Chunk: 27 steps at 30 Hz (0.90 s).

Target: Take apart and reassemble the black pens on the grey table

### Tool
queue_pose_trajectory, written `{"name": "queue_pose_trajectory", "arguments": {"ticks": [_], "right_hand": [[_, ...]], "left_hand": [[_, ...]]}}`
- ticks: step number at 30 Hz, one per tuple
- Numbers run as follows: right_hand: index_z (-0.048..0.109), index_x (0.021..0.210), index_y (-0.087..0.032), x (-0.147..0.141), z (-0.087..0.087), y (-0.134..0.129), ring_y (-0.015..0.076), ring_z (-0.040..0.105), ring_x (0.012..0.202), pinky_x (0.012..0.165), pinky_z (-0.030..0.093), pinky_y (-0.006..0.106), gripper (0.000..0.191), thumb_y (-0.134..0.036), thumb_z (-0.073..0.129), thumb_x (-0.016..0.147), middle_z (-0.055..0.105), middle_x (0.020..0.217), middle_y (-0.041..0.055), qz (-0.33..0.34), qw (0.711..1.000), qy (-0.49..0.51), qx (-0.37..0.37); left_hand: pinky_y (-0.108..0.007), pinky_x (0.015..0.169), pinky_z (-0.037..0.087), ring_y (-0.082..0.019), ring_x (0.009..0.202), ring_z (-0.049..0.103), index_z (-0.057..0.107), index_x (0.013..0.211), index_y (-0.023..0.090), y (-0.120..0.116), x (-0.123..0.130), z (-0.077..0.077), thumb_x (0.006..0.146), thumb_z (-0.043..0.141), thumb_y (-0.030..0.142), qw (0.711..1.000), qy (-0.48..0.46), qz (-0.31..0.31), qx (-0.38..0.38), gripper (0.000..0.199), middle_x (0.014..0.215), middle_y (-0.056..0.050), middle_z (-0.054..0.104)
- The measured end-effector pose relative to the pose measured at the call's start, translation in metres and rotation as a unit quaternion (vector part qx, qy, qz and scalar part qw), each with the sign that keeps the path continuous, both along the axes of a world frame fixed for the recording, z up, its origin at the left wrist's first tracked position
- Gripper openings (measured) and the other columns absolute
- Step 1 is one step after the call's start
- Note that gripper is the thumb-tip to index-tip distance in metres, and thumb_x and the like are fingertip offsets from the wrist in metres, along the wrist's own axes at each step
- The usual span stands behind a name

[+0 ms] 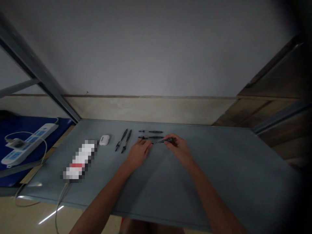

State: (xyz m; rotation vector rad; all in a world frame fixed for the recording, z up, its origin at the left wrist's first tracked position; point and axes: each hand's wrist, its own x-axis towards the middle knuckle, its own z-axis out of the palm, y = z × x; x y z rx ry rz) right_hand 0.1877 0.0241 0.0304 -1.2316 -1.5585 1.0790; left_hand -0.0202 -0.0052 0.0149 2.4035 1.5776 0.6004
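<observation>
Between my two hands, just above the grey table (151,182), is a dark pen (161,141) lying roughly level. My right hand (179,149) pinches its right part, fingers closed around it. The fingertips of my left hand (139,152) are closed at its left end, where fine detail is too small to make out. Behind my hands lie two similar black pens, the farther pen (151,131) and the nearer pen (156,137), which my left fingers partly cover. To the left, two more pens rest slanted side by side, one pen (121,139) beside another pen (126,141).
A white earbud case (104,140) and a blurred-out phone (80,160) with a cable (60,196) lie left of the pens. A white power strip (30,144) sits on a blue surface at far left. A wall (151,65) and metal frame posts (56,97) bound the table.
</observation>
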Motion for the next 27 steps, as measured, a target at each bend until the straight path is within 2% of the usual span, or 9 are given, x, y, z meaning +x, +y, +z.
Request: {"name": "queue_pose_trajectory", "arguments": {"ticks": [10, 23, 27], "right_hand": [[0.065, 0.088, -0.021, 0.000, -0.001, 0.000, 0.0154, 0.052, 0.064, 0.059, 0.040, 0.028, 0.013, -0.029, 0.063, 0.077, 0.061, 0.074, 0.0018, 0.016, 1.000, -0.013, 0.010], [0.067, 0.088, -0.018, 0.002, -0.007, 0.004, 0.0134, 0.053, 0.061, 0.058, 0.040, 0.026, 0.018, -0.031, 0.068, 0.075, 0.061, 0.070, 0.0003, 0.018, 1.000, 0.004, 0.002], [0.068, 0.092, -0.018, -0.003, -0.012, 0.002, 0.0147, 0.056, 0.065, 0.059, 0.041, 0.026, 0.023, -0.035, 0.070, 0.077, 0.063, 0.071, 0.0008, 0.069, 0.997, 0.016, -0.028]], "left_hand": [[-0.032, 0.088, 0.043, -0.022, 0.098, 0.057, 0.062, 0.106, 0.019, -0.002, 0.000, 0.002, 0.102, 0.034, 0.032, 1.000, 0.005, -0.003, -0.004, 0.031, 0.096, -0.007, 0.066], [-0.031, 0.086, 0.046, -0.020, 0.096, 0.059, 0.061, 0.105, 0.021, -0.001, 0.001, -0.001, 0.102, 0.034, 0.033, 1.000, 0.026, 0.002, 0.015, 0.031, 0.094, -0.005, 0.067], [-0.029, 0.082, 0.047, -0.020, 0.093, 0.063, 0.060, 0.102, 0.021, -0.004, 0.002, 0.001, 0.102, 0.032, 0.034, 0.999, 0.033, -0.007, 0.013, 0.031, 0.089, -0.004, 0.067]]}}
